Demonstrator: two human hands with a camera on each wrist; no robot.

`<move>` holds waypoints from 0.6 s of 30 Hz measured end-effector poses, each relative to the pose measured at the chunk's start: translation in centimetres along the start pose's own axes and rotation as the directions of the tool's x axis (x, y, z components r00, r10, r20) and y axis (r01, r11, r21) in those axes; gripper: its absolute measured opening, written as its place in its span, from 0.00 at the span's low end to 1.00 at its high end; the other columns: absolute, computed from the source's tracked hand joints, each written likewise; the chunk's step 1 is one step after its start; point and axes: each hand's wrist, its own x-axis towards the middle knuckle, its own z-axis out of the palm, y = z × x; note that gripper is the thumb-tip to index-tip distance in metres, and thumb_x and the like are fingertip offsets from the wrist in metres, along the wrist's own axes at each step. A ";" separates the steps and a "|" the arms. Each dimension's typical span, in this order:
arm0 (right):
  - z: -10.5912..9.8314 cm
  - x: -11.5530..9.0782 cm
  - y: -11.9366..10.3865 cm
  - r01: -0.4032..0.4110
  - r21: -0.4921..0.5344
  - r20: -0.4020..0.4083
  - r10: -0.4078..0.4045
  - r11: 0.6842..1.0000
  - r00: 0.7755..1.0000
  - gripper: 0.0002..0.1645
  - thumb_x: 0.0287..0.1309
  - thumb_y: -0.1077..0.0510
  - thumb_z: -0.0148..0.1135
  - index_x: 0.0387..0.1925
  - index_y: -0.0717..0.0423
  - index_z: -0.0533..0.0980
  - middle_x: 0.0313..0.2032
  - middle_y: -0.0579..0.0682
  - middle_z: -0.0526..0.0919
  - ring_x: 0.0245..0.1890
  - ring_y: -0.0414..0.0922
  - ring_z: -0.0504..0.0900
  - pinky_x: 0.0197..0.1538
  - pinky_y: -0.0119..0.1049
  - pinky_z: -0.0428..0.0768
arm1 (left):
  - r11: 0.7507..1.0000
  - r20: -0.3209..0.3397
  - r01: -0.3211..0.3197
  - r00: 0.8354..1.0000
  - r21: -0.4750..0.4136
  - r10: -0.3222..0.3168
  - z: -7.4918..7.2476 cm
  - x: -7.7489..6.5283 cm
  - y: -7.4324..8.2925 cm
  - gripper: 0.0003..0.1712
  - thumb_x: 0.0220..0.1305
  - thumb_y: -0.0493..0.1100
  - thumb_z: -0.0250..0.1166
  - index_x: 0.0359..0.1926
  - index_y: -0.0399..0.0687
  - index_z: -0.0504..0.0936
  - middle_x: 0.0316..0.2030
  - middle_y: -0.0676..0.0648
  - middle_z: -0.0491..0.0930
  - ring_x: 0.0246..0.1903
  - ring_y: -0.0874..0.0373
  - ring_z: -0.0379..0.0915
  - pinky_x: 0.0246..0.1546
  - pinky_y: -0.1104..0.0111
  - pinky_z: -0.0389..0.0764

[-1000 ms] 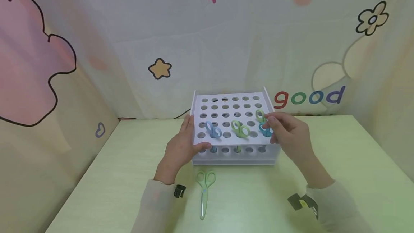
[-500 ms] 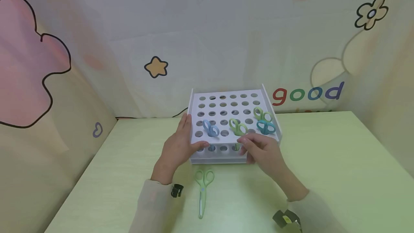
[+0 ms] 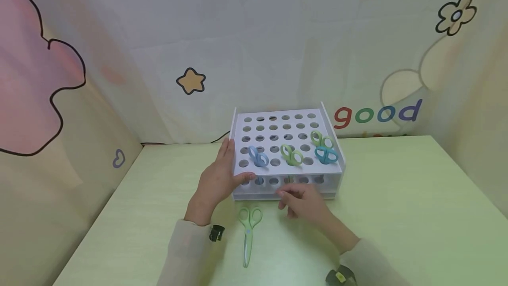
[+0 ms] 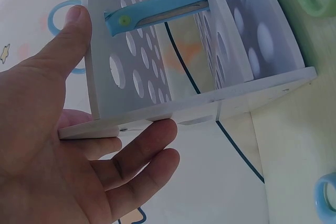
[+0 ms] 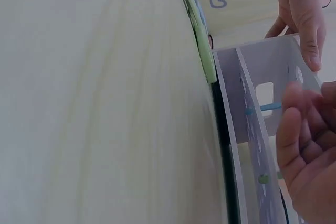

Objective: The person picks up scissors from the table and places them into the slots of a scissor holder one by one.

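Observation:
My left hand [image 3: 215,185] grips the left front corner of a white holed rack [image 3: 274,171], thumb on the front edge of its top plate, fingers along the side wall. The right hand [image 3: 305,204], fingers loosely bent and holding nothing, hovers just before the rack's front. Green scissors [image 3: 248,232] lie on the table, handles towards the rack, left of the right hand's fingertips. In the rack's holes stand light blue scissors [image 3: 259,162], green scissors [image 3: 291,159], teal scissors [image 3: 326,159] and, behind these, another green pair [image 3: 322,142]. One blue blade [image 4: 163,11] shows below the top plate.
The pale green table [image 3: 397,215] meets a printed cloth backdrop [image 3: 270,65] close behind the rack. A dark cable [image 3: 220,138] runs along the table's back edge. A light blue ring [image 4: 320,195] pokes into the left wrist view's lower right.
My right hand has left the teal scissors at the rack's right side and come left and towards me, down in front of the rack. The left hand keeps its grip.

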 end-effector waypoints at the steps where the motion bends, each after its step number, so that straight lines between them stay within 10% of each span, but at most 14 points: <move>1: 0.1 0.1 0.2 -0.010 -0.015 0.012 0.011 1.000 1.000 0.12 0.70 0.62 0.60 0.46 0.69 0.81 0.28 0.52 0.84 0.21 0.45 0.76 0.27 0.33 0.76 | 1.000 0.000 -0.003 1.000 -0.001 0.003 0.0 0.0 0.0 0.67 0.57 0.65 0.72 0.81 0.42 0.41 0.80 0.44 0.37 0.49 0.48 0.75 0.33 0.64 0.73; 18: 2.0 1.1 2.9 -0.027 -0.242 0.178 0.072 0.970 0.981 0.23 0.62 0.62 0.67 0.58 0.65 0.78 0.23 0.46 0.80 0.16 0.41 0.74 0.22 0.36 0.74 | 1.000 -0.005 -0.005 1.000 -0.005 0.005 -0.1 0.0 0.1 0.67 0.57 0.65 0.72 0.81 0.42 0.41 0.80 0.44 0.37 0.49 0.47 0.74 0.39 0.61 0.75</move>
